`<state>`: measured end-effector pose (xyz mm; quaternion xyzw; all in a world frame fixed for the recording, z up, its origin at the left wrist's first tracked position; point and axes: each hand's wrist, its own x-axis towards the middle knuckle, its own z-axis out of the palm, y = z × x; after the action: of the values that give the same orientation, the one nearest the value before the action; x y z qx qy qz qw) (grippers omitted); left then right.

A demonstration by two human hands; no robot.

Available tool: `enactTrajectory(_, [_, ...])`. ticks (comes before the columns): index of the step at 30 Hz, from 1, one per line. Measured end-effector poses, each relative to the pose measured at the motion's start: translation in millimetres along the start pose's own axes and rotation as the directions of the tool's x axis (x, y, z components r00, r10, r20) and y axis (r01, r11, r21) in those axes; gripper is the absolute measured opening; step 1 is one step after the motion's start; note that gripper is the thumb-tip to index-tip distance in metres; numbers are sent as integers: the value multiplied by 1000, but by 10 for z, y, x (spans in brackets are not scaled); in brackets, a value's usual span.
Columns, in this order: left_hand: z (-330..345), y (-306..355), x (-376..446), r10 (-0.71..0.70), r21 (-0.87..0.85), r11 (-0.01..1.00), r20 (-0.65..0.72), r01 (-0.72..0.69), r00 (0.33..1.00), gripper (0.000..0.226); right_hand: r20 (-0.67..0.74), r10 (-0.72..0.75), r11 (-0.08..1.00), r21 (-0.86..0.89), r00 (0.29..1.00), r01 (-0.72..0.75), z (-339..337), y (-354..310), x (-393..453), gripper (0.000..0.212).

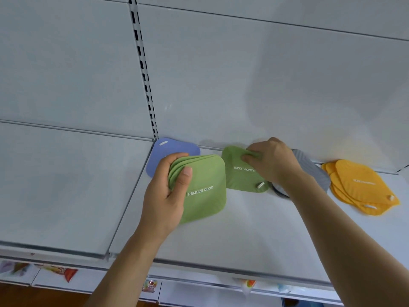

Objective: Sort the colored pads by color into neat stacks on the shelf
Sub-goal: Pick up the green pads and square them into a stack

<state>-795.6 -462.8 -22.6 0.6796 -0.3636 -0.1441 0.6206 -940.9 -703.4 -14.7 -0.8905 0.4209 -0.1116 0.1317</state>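
Note:
My left hand [168,191] grips a fanned stack of several green pads [203,187] marked "REMOVE ODOR", held just above the white shelf [221,240]. To its right, my right hand [270,160] pinches the far edge of a single green pad [241,173] that lies on the shelf with its label upside down. A blue pad [170,149] lies flat behind the green stack at the back of the shelf. Grey pads [314,173] sit partly hidden under my right wrist. A fanned pile of orange pads [358,187] lies at the far right.
The white back wall [243,74] rises directly behind the pads, with a slotted upright [143,69] at the left. A second shelf panel [55,185] adjoins on the left. Packaged goods [66,273] show below the front edge.

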Motion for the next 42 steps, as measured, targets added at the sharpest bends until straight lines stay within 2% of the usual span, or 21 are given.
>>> enactTrajectory(4, [0,-15,5,-18,7,1000,-21,19,1000,17,-187,-106,989,82,977,123,-267,-76,-162,11])
enactTrajectory(6, [12,-13,20,-36,-3,999,-32,36,999,13,-280,24,954,293,960,62,-477,-109,-305,7])
enactTrajectory(7, [18,-9,33,-48,-15,999,-38,48,998,13,-288,110,900,435,951,28,-565,-132,-399,12])
enactTrajectory(9, [37,8,72,-72,-45,997,-47,70,996,15,-240,243,661,750,940,21,-651,-202,-622,17])
enactTrajectory(10, [50,24,95,-75,-54,996,-51,72,996,17,-199,280,480,876,939,42,-621,-242,-723,18])
enactTrajectory(12, [84,48,137,-75,-69,995,-48,71,996,18,-82,317,122,991,945,45,-421,-339,-875,23])
enactTrajectory(13, [106,55,151,-68,-75,995,-39,65,997,18,-17,331,13,1000,943,13,-271,-407,-929,26])
enactTrajectory(15, [166,52,155,-48,-83,995,-9,47,999,21,115,360,-60,993,926,-100,41,-580,-1033,28])
enactTrajectory(17, [227,57,134,-62,-107,992,17,64,998,24,210,400,-22,975,892,-220,292,-714,-1158,23])
enactTrajectory(19, [258,58,116,-73,-125,989,25,75,997,25,226,419,97,952,880,-291,394,-776,-1255,21])
enactTrajectory(21, [253,50,115,-73,-125,989,19,75,997,24,206,396,210,928,895,-307,390,-766,-1280,26])
enactTrajectory(23, [233,49,120,-70,-121,990,14,71,997,24,195,364,243,924,911,-295,315,-729,-1252,37])
enactTrajectory(25, [215,50,118,-64,-117,991,16,66,998,24,196,320,192,945,927,-265,235,-662,-1204,42])
enactTrajectory(28, [198,42,102,-66,-129,989,26,69,997,24,284,312,-31,957,906,-290,131,-564,-1098,22])
enactTrajectory(29, [193,34,97,-66,-132,989,29,69,997,24,299,331,-32,951,895,-306,117,-525,-1078,23])
enactTrajectory(30, [189,26,92,-66,-137,988,34,70,997,24,273,335,70,947,902,-313,126,-483,-1055,20])
enactTrajectory(32, [179,19,82,-75,-147,986,51,82,996,24,170,283,370,889,944,-271,161,-427,-1034,6])
enactTrajectory(33, [178,18,77,-79,-154,984,59,87,995,24,148,244,460,852,958,-249,180,-424,-1036,14])
enactTrajectory(34, [179,20,74,-78,-165,982,62,87,995,23,132,204,483,848,970,-217,201,-434,-1042,23])
enactTrajectory(36, [180,22,75,-88,-202,974,58,98,994,24,73,146,449,884,987,-132,241,-461,-1064,30])
enactTrajectory(42, [149,-13,97,-144,-318,936,38,149,989,32,-65,71,426,904,995,29,389,-503,-1043,21])
